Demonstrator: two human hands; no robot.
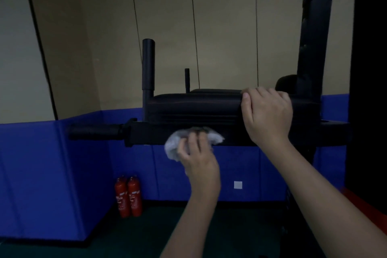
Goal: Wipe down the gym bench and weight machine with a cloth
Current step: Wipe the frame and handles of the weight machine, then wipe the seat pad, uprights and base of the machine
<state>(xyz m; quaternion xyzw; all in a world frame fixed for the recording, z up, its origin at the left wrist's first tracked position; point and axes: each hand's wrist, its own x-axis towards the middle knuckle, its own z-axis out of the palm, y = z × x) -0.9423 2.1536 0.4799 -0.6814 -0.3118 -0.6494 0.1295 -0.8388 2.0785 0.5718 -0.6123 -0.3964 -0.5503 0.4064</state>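
1. Blue wall padding [41,174] fills the 9 o'clock side of the view.
2. A foam-covered handle [94,132] lies level and points toward 9 o'clock from the weight machine's black crossbar [146,134].
3. Two red fire extinguishers [127,196] stand side by side on the floor against the padding, at 7 o'clock from the cloth.
4. A tall upright grip [148,65] rises toward 12 o'clock above the crossbar's left end.
5. The cloth [173,146], white and crumpled, is pressed to the crossbar's front face, directly below the black pad [192,107].
6. The left hand [199,157] has its fingers curled into the cloth, bunching it against the bar.
7. A small white wall plate [238,184] sits on the padding between the two forearms.
8. The right hand [267,111], at 2 o'clock from the left hand, wraps its fingers over the pad's right end and grips it.
9. The machine's dark column [310,37] climbs toward 12 o'clock at the far right.
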